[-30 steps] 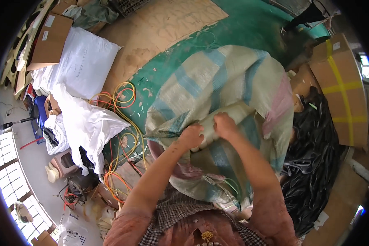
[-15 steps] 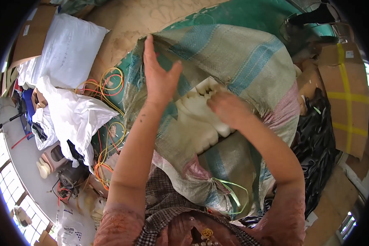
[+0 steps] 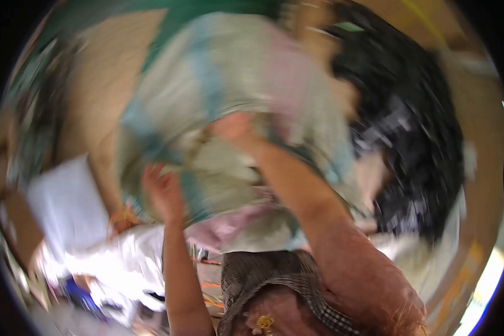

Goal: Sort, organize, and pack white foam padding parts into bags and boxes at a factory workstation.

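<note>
A large woven sack [image 3: 235, 61], pale with blue and pink stripes, lies before me with its mouth facing me. My right hand [image 3: 235, 129] is closed at the upper edge of that mouth and looks to be gripping the sack there. At the left side of the opening is my left hand [image 3: 163, 190], its fingers bent and close to the sack's cloth. Motion blur hides whether those fingers hold the cloth. Inside the mouth, pale shapes [image 3: 221, 159] show only as a smear, partly behind my right forearm.
Shiny black material [image 3: 409, 123] is heaped at the right. Rumpled white cloth [image 3: 123, 257] and a full white bag [image 3: 70, 193] are at the left. Behind the sack lie a tan surface [image 3: 109, 73] and a green one [image 3: 168, 28]. Orange and yellow cords show low down.
My view has swung, so surroundings have shifted and blurred. My right hand has gone from the white moulded pieces to the sack's upper edge. My left hand has come lower along the opening.
</note>
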`<action>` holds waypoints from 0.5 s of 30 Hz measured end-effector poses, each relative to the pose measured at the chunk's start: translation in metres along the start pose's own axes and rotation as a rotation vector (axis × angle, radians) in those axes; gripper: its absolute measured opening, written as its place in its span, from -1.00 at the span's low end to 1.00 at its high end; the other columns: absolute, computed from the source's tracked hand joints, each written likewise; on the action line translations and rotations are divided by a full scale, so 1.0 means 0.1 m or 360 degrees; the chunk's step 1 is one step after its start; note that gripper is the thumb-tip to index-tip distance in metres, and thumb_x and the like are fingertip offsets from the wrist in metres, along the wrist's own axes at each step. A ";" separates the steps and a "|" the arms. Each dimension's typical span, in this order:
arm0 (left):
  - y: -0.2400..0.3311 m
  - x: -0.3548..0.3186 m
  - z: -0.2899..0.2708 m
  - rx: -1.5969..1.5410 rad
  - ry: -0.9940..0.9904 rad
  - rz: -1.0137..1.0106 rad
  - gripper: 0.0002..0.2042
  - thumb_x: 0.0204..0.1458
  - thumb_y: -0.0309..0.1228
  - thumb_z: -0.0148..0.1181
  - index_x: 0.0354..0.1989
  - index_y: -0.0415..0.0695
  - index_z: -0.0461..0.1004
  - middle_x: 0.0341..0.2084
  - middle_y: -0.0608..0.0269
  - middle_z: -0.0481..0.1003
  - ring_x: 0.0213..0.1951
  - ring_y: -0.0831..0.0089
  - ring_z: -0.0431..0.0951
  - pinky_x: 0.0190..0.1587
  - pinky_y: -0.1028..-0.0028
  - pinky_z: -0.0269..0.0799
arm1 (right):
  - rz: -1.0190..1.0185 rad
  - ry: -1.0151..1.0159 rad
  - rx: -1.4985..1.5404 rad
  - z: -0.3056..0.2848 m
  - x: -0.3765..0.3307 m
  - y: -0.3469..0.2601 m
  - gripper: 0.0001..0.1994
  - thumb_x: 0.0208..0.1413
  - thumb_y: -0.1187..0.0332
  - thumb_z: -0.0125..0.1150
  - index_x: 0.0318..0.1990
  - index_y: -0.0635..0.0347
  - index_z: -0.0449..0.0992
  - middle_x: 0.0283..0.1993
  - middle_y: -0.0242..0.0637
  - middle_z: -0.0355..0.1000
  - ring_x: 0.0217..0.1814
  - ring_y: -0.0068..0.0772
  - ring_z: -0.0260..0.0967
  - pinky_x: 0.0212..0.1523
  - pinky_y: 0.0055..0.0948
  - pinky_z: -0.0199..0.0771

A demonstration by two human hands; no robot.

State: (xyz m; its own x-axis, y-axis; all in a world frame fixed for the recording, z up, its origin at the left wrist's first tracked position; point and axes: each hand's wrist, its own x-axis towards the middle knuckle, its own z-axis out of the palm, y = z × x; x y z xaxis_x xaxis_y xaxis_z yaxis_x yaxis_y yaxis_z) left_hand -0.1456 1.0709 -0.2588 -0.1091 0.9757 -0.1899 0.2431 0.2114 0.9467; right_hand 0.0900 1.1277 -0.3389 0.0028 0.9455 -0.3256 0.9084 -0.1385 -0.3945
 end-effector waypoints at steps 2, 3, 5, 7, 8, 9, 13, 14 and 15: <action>-0.17 -0.02 -0.46 0.0394 -0.0004 0.0103 -0.59 -0.06 -0.55 0.13 0.02 -0.20 0.24 -0.11 0.14 0.40 -0.28 0.48 0.41 -0.19 0.49 0.37 | 0.0148 -0.0090 0.0164 -0.55 -0.75 -0.80 -0.59 0.01 0.01 -0.01 -0.16 0.11 0.51 -0.32 -0.13 0.48 -0.19 -0.09 0.45 -0.19 -0.07 0.38; -0.26 0.06 -0.52 0.0488 -0.0128 0.0206 -0.66 -0.05 -0.53 0.13 -0.05 -0.23 0.32 -0.16 0.13 0.43 -0.26 0.42 0.42 -0.18 0.47 0.37 | 0.0163 0.0147 0.0297 -0.77 -1.18 -0.82 -0.54 -0.07 0.09 0.10 -0.07 0.25 0.41 -0.30 -0.06 0.47 -0.24 -0.01 0.45 -0.20 -0.14 0.41; -0.48 0.22 -0.57 0.0597 -0.0507 0.0281 -0.67 -0.07 -0.53 0.14 -0.07 -0.26 0.35 -0.22 0.15 0.44 -0.27 0.37 0.42 -0.16 0.42 0.37 | 0.0210 0.0051 0.0747 -1.47 -2.17 -0.67 -0.46 -0.11 0.16 0.16 0.01 0.32 0.32 -0.11 0.04 0.35 -0.14 0.06 0.40 -0.10 -0.20 0.43; -0.51 0.19 -0.22 0.0675 -0.0955 0.0286 -0.65 -0.08 -0.52 0.15 -0.07 -0.28 0.36 -0.25 0.12 0.44 -0.25 0.32 0.42 -0.13 0.37 0.35 | 0.0095 0.0476 0.1002 -1.84 -3.30 -0.32 -0.47 -0.14 0.30 0.19 0.03 0.36 0.30 -0.09 0.02 0.34 -0.07 0.01 0.37 -0.04 -0.21 0.40; -0.56 0.16 -0.10 0.0754 -0.1039 0.0176 -0.65 -0.09 -0.52 0.16 -0.07 -0.28 0.37 -0.25 0.13 0.44 -0.25 0.31 0.42 -0.13 0.37 0.35 | 0.0232 0.0454 0.1052 -2.04 -3.87 -0.20 -0.46 -0.14 0.32 0.19 0.05 0.36 0.30 -0.05 0.01 0.33 -0.03 -0.01 0.36 -0.01 -0.22 0.39; -0.60 0.14 -0.01 0.0846 -0.1104 0.0065 -0.66 -0.09 -0.51 0.17 -0.08 -0.27 0.38 -0.26 0.13 0.44 -0.25 0.30 0.42 -0.12 0.36 0.34 | 0.0352 0.0425 0.1111 -2.27 -4.44 -0.11 -0.45 -0.14 0.34 0.19 0.07 0.37 0.29 -0.02 -0.01 0.32 0.01 -0.04 0.34 0.03 -0.22 0.37; -0.81 0.23 -0.13 0.1079 -0.1135 -0.0065 -0.66 -0.11 -0.49 0.19 -0.10 -0.23 0.40 -0.29 0.19 0.44 -0.26 0.35 0.42 -0.14 0.39 0.34 | 0.1467 0.0127 0.1049 -2.67 -6.36 -0.18 -0.54 -0.10 0.40 0.12 0.06 0.14 0.37 -0.10 -0.19 0.44 -0.15 -0.32 0.43 -0.10 -0.37 0.42; -0.82 0.26 -0.10 0.1152 -0.1124 -0.0225 -0.67 -0.12 -0.48 0.20 -0.12 -0.21 0.41 -0.31 0.21 0.44 -0.28 0.37 0.42 -0.17 0.39 0.35 | 0.1568 0.0018 0.0907 -2.71 -6.76 -0.19 -0.57 -0.10 0.37 0.10 0.03 0.13 0.40 -0.23 -0.19 0.48 -0.25 -0.32 0.45 -0.17 -0.36 0.44; -0.80 0.27 -0.06 0.1217 -0.1097 -0.0392 -0.68 -0.14 -0.47 0.21 -0.14 -0.19 0.42 -0.32 0.24 0.44 -0.30 0.39 0.42 -0.21 0.40 0.35 | 0.1780 -0.0101 0.1005 -2.69 -7.10 -0.19 -0.60 -0.12 0.32 0.09 -0.05 0.16 0.46 -0.29 -0.19 0.50 -0.29 -0.30 0.46 -0.21 -0.37 0.45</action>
State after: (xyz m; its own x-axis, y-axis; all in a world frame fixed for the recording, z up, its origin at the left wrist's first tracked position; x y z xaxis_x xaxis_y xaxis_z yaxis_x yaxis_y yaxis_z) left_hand -0.1736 1.0797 -0.3383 0.2744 0.6716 -0.6882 0.8571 0.1536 0.4916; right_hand 0.1835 0.5381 0.1310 0.5955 0.2122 -0.7749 0.0704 -0.9746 -0.2128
